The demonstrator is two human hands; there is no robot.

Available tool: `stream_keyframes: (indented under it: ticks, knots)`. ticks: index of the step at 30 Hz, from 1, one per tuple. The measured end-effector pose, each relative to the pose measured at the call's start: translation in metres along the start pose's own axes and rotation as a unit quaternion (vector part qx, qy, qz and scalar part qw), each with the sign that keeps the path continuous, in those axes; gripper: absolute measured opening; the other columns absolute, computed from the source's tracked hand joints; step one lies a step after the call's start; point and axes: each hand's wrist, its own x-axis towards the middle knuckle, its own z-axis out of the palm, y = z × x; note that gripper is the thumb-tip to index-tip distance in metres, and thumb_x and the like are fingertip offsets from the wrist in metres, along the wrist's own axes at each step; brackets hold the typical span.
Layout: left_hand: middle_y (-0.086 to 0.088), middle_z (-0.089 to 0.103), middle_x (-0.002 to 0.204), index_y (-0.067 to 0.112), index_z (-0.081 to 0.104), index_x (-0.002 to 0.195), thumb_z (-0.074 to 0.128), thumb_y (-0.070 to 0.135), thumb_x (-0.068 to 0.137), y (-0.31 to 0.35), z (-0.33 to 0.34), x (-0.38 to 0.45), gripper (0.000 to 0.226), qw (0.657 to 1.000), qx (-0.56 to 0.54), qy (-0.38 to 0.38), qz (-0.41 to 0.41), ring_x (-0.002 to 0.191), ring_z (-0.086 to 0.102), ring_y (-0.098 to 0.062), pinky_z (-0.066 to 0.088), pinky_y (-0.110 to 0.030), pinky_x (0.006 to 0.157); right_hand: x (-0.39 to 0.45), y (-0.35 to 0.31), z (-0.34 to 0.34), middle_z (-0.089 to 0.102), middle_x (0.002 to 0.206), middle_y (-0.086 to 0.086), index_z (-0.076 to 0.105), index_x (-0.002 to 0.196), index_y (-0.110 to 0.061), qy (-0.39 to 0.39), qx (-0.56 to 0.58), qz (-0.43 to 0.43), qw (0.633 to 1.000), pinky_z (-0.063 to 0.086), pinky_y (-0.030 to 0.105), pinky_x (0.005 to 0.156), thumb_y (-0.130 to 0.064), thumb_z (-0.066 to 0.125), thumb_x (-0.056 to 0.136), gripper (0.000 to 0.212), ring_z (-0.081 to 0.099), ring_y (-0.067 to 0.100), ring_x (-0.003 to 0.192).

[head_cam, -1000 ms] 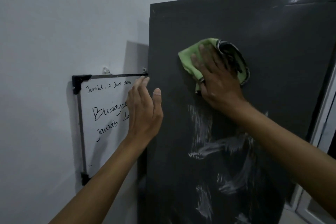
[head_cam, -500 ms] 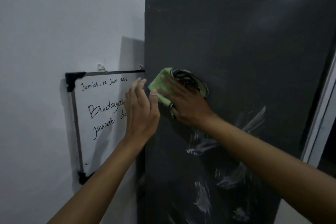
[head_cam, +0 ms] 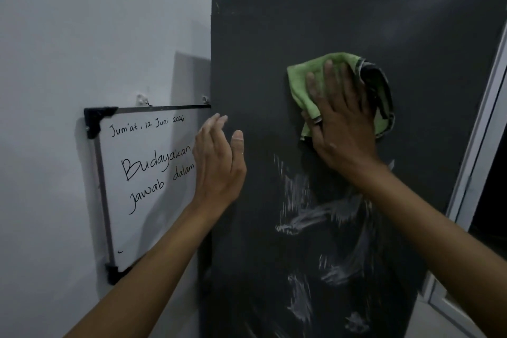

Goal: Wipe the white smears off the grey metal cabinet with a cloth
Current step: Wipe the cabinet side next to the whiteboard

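The grey metal cabinet [head_cam: 315,35] stands upright and fills the right half of the view. White smears [head_cam: 304,214] streak its side panel from mid-height downward. My right hand [head_cam: 340,121] presses a green cloth [head_cam: 304,82] with a dark patterned edge flat against the panel, just above the smears. My left hand [head_cam: 219,162] rests with fingers straight on the cabinet's left edge, thumb on the panel, holding nothing.
A small whiteboard [head_cam: 145,181] with handwritten text hangs on the white wall [head_cam: 96,22] left of the cabinet, partly behind my left hand. A white door or window frame [head_cam: 477,145] runs along the cabinet's right side.
My right hand has swept the cloth from near the cabinet's left edge up and to the right across the panel. The left hand has stayed on the edge.
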Motion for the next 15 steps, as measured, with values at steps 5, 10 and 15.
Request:
stream_keyframes:
  ticks: [5,10,15]
  knots:
    - [-0.008,0.043,0.155,0.010,0.045,0.148,0.034,0.039,0.108,-0.018,-0.001,-0.010,0.050,1.000,0.011,0.003,-0.012,0.145,0.038,-0.021,0.028,-0.043,0.122,0.001,-0.021,0.016,0.002,0.178,0.005,0.016,0.169,-0.033,-0.011,-0.016,-0.034,0.999,-0.016,0.036,0.126,-0.033,0.057,0.104,0.077,0.000,0.030,0.164]
    - [-0.010,0.046,0.152,0.007,0.046,0.147,0.035,0.039,0.108,-0.032,-0.002,-0.019,0.052,0.999,0.013,0.003,-0.036,0.143,0.040,-0.024,0.031,-0.050,0.121,-0.026,-0.052,0.040,0.003,0.178,-0.001,0.020,0.168,-0.034,-0.069,0.056,-0.115,0.989,0.009,0.042,0.128,-0.021,0.060,0.096,0.084,-0.002,0.021,0.165]
    - [-0.012,0.047,0.151,0.007,0.046,0.147,0.034,0.040,0.106,-0.045,-0.005,-0.039,0.054,0.997,0.028,-0.010,-0.067,0.142,0.040,-0.026,0.031,-0.053,0.119,-0.068,-0.081,0.060,0.004,0.177,-0.003,0.026,0.167,-0.032,-0.182,0.075,-0.225,0.954,0.017,0.042,0.125,-0.024,0.053,0.099,0.074,0.001,0.017,0.164]
